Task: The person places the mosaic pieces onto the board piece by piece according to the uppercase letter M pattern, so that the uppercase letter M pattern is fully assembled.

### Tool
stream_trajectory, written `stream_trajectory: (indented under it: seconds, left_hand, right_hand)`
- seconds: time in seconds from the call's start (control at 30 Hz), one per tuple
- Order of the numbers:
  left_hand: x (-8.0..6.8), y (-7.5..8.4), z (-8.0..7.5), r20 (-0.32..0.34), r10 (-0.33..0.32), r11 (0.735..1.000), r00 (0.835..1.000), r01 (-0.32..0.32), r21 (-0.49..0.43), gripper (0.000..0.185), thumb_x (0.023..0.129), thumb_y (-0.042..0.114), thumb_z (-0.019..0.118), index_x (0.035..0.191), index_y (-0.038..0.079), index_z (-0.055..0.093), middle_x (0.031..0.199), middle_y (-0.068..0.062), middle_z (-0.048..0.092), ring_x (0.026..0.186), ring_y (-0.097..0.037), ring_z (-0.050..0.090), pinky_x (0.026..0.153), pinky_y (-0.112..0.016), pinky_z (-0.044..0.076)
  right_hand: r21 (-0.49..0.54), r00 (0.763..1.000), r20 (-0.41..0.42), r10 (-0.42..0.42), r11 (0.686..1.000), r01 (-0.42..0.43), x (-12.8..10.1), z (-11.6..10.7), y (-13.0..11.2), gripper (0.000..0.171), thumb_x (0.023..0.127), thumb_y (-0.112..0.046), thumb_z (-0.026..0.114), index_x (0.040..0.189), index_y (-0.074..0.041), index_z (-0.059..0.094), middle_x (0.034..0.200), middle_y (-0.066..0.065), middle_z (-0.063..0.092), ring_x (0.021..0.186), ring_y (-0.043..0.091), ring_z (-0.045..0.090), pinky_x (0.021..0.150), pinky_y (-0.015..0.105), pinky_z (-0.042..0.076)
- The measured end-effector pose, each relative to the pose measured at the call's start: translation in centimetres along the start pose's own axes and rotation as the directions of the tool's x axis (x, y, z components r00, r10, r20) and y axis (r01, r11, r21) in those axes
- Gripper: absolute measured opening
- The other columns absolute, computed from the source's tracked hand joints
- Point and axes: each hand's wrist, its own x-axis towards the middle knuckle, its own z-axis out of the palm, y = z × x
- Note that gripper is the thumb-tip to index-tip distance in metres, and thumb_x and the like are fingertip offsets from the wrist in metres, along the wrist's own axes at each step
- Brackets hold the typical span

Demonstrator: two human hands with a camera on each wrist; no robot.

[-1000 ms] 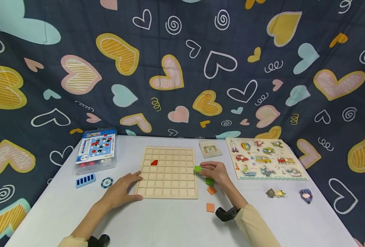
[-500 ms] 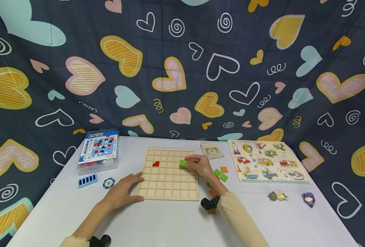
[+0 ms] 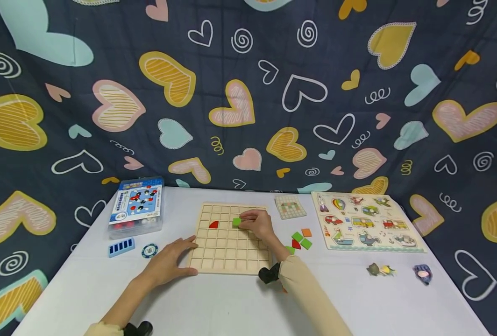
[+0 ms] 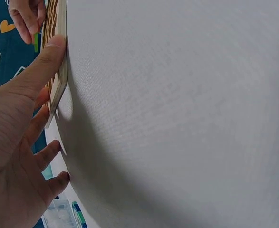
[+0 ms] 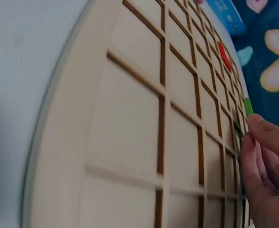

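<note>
A square wooden grid board [image 3: 227, 261] lies on the white table in the head view. One red quarter-round tile [image 3: 213, 225] sits in a cell at its upper left. My right hand [image 3: 258, 225] pinches a green square tile [image 3: 237, 222] by its edge, over the upper middle of the grid; the right wrist view shows the green tile [image 5: 248, 107] just past the fingertips. Spread along the board's left edge, my left hand [image 3: 167, 264] rests with its thumb against the frame, as the left wrist view shows with the thumb [image 4: 46, 59] on the rim.
Right of the board lie loose green tiles [image 3: 306, 243], a red tile [image 3: 296, 244] and an orange tile [image 3: 306, 232]. Behind them is a small pattern card [image 3: 290, 214]. A picture puzzle board [image 3: 374, 243] is farther right. A plastic box [image 3: 141, 224], blue slotted piece [image 3: 121, 247] and round chip [image 3: 149, 250] stand left.
My right hand has carried the green tile leftward from the board's right edge to over its upper middle. The left hand stays at the left edge; the head view has shifted slightly.
</note>
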Motion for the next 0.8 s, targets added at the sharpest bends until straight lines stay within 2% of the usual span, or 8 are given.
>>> stream_trajectory:
  seconds: [0.2,0.37,0.67,0.8]
  left_hand:
    - [0.0,0.0,0.1,0.001,0.001,1.0,1.0,-0.001,0.007,0.066,0.072,0.04,0.082,0.125,0.01,0.059,0.146,-0.013,0.044,0.13,-0.046,0.039,0.105,-0.061,0.034]
    - [0.0,-0.1,0.2,-0.001,-0.003,1.0,1.0,0.003,0.014,0.066,0.071,0.04,0.082,0.126,0.011,0.059,0.146,-0.013,0.044,0.13,-0.047,0.039,0.104,-0.062,0.035]
    - [0.0,-0.1,0.1,0.002,-0.009,1.0,1.0,0.009,0.013,0.067,0.072,0.04,0.082,0.127,0.011,0.058,0.146,-0.012,0.044,0.131,-0.046,0.038,0.105,-0.062,0.034]
    - [0.0,-0.1,0.1,0.001,-0.012,1.0,1.0,0.012,0.008,0.067,0.072,0.041,0.082,0.126,0.011,0.059,0.146,-0.012,0.044,0.131,-0.046,0.038,0.105,-0.062,0.034]
  right_hand:
    - [0.054,1.0,0.005,-0.025,0.998,0.025,0.1,1.6,-0.3,0.025,0.074,0.011,0.075,0.098,0.011,0.069,0.091,0.025,0.07,0.082,0.035,0.07,0.069,0.028,0.06]
    - [0.008,0.997,-0.011,-0.082,0.997,0.082,0.2,2.5,-0.3,0.024,0.072,0.013,0.076,0.095,0.013,0.069,0.087,0.024,0.07,0.078,0.035,0.07,0.068,0.026,0.059]
    - [-0.031,0.996,0.009,-0.083,0.996,0.083,0.6,3.3,-0.7,0.024,0.072,0.012,0.076,0.095,0.012,0.069,0.088,0.023,0.071,0.078,0.033,0.07,0.066,0.023,0.058]
    - [0.002,0.997,0.02,-0.075,0.997,0.075,0.7,3.6,-0.9,0.023,0.073,0.013,0.075,0.095,0.013,0.068,0.089,0.025,0.07,0.079,0.035,0.07,0.066,0.024,0.059]
